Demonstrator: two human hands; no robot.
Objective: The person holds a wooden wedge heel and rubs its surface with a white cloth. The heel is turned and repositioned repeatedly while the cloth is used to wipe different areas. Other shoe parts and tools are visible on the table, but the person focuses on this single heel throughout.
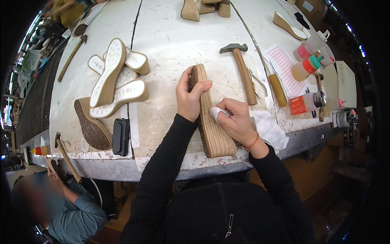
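A wedge shoe sole (217, 136) with a woven rope side stands on its edge on the white worktable, its thick end toward me. My left hand (191, 95) is closed round its narrow far part, thumb on the rope side and fingers over the brown underside. My right hand (237, 122) pinches a white cloth (218, 112) against the rope side, about midway along the sole. Part of that cloth is hidden by my fingers. Just right of my right wrist lies a crumpled white cloth (270, 129).
Several wedge soles (118, 79) lie stacked to the left, near a black case (121, 137). A hammer (242, 75), a wooden-handled tool (277, 87) and several bottles (306, 67) are on the right. Another person (69, 203) works at lower left, by a second hammer (67, 156).
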